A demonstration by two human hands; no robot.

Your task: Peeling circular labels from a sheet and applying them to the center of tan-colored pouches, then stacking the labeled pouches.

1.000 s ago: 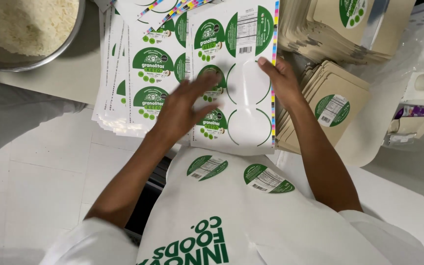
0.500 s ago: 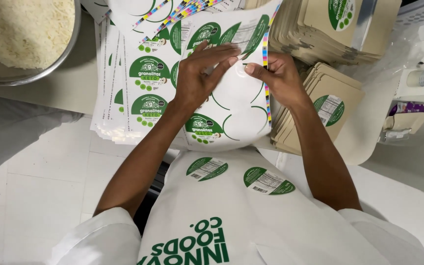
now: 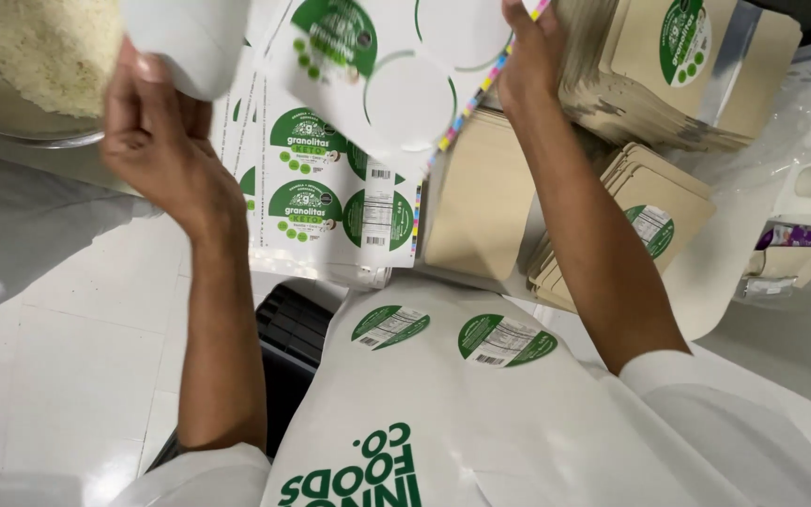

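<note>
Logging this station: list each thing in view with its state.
Left hand: raised, gripping the white curled sheet.
Right hand: holding the lifted label sheet by its edge.
Lifted label sheet: partly peeled, some circles empty.
Label stack: flat, labels still on.
Kraft pouches: stacked, one labelled.
Apron: two green labels stuck on.
Metal bowl: filled with white flakes.

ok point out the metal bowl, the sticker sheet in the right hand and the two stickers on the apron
metal bowl [image 3: 25, 131], head view, lower rim
sticker sheet [image 3: 405, 94], head view, bare peeled circle
right hand [image 3: 527, 56], head view, back of hand
stickers [image 3: 390, 326], head view, middle of the left one
</note>
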